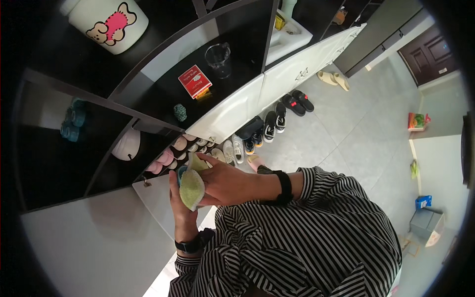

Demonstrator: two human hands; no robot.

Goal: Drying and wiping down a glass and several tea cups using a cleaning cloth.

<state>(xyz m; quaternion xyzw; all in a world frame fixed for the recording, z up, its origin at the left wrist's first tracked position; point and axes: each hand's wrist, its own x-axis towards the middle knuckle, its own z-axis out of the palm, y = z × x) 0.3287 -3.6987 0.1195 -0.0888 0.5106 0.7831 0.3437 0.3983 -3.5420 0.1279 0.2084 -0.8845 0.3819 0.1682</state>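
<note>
A yellow-green cloth with a pale edge [192, 190] is folded around a small teal object [181, 174], mostly hidden between my hands. My right hand [227, 182] holds the cloth from the right, its fingers partly behind the folds. On the other side, my left hand [182, 202] supports the teal object, with fingers upright beside it; the cloth covers much of this grip. Both hands are in front of the cabinet's lower edge, above an open shoe compartment. On the black shelf beyond are a dark green textured ornament [180, 112], a red box [195, 81] and a clear glass cup [219, 59].
White cabinet doors [230, 107] run along the shelf. Shoes [270, 126] and slippers [298, 103] line the grey tiled floor. A white jar with a bear picture [115, 26], teal round objects [73, 120] and a white cap-like item [128, 145] occupy other shelves.
</note>
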